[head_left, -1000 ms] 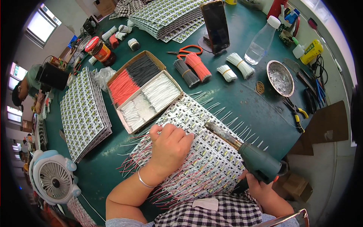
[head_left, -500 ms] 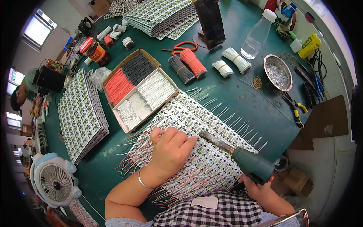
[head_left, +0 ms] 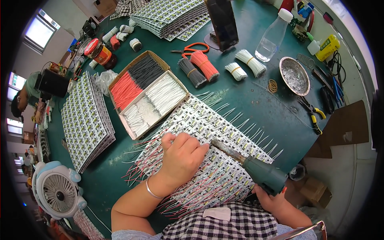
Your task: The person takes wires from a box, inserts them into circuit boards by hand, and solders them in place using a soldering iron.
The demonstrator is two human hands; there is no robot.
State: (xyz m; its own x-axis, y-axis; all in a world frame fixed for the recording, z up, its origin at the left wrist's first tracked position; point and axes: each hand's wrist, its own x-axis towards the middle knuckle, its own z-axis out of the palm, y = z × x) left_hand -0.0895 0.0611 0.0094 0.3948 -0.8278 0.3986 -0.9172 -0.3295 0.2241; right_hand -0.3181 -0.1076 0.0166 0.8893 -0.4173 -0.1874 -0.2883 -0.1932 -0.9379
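Note:
My right hand (head_left: 273, 200) is closed round the handle of a dark green soldering gun (head_left: 262, 174). Its long, darkened metal tip points up and left, down at a panel of circuit boards (head_left: 230, 148). Close beside the tip, my left hand (head_left: 184, 158) rests over the panel with fingers bent and thumb and forefinger pinched. Whatever lies in that pinch is too small or hidden to make out. Thin wires (head_left: 250, 128) stick out along the panel's far right edge, and red and white wires (head_left: 176, 204) hang over its near left side.
A divided box (head_left: 182, 105) of red, black and white wires sits beyond the panel. Banded wire bundles (head_left: 206, 66), scissors (head_left: 196, 49), a bottle (head_left: 274, 36), a metal bowl (head_left: 295, 76) and pliers (head_left: 311, 114) lie farther off. Stacked panels (head_left: 86, 120) and a fan (head_left: 58, 192) are left.
The soldering gun has shifted slightly left, its tip staying beside my left fingertips. My left hand has crept a little up and right over the panel.

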